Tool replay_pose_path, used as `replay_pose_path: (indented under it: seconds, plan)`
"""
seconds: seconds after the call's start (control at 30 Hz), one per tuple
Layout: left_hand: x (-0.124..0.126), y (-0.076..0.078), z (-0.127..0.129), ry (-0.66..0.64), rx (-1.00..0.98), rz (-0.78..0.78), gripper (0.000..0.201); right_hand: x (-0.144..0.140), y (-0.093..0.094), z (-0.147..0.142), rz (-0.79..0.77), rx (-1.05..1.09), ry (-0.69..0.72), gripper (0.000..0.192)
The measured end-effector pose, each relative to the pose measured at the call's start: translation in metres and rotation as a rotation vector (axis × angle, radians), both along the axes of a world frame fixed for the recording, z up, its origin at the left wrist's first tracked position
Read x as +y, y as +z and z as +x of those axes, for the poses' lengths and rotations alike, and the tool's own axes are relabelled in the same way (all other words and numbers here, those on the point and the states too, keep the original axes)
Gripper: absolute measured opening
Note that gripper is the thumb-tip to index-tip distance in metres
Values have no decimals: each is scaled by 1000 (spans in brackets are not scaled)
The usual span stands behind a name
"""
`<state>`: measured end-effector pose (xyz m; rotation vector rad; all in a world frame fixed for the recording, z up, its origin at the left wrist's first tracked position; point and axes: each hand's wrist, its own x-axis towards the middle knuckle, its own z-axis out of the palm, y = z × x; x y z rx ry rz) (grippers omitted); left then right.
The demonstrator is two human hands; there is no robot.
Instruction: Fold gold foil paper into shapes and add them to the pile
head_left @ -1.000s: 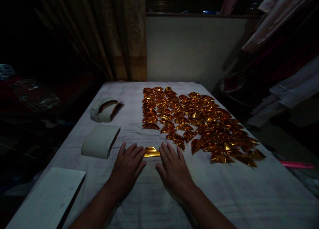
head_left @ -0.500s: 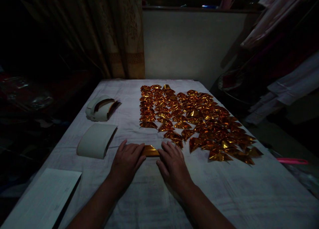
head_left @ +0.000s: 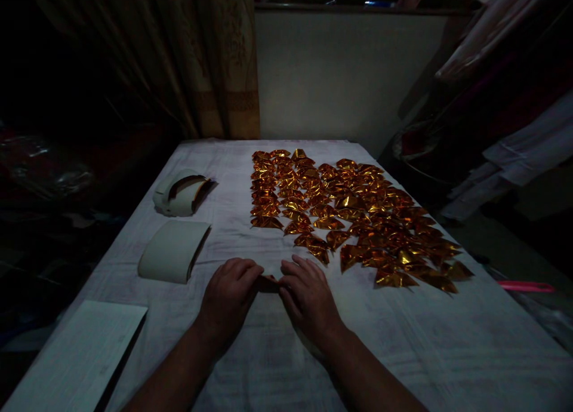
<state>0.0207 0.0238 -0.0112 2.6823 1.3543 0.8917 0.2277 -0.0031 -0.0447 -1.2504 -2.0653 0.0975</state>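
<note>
Between my two hands, low over the table's near half, is a small piece of folded gold foil paper (head_left: 269, 284), now dark and mostly covered by fingers. My left hand (head_left: 229, 292) pinches its left end, and my right hand (head_left: 308, 295) grips its right end with curled fingers. Just beyond them lie many folded gold foil pieces (head_left: 313, 203), shiny and pointed at the ends. They form rough rows at the centre and a denser heap toward the right.
On the left of the cloth-covered table (head_left: 286, 364) lie a curved pale card (head_left: 174, 251), a curved pale piece with a cut-out (head_left: 179, 194) and a flat white sheet or box (head_left: 85, 346). A curtain (head_left: 224, 71) and wall stand behind. A pink handle (head_left: 526, 286) shows off the right edge.
The gold foil paper has turned from a bright flat strip to a darker, narrower shape. My fingers have closed in and curled around its ends.
</note>
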Motion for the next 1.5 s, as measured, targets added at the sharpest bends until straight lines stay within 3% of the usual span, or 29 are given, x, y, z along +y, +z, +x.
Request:
replay_pose_path:
  seconds: [0.27,0.43,0.77,1.07,1.2,1.5]
  plan:
    - [-1,1,-6,-130,-100,-124,21,2,0,2,24,-48,2,29]
    - [4,0,-7,-182,-166,-241,20,5,1,5,111,-98,24,20]
    - [-2,-6,-20,-155,-79,-203,40,4,11,-4,131,-134,98,12]
    - [-7,-9,-11,19,-183,-267,11,1,15,-17,58,-128,129,14]
    - [-6,-12,-10,24,-134,-267,9,-2,12,-22,70,-106,183,18]
    - [-6,-13,-12,39,-84,-359,4,1,16,-2,-131,-7,253,16]
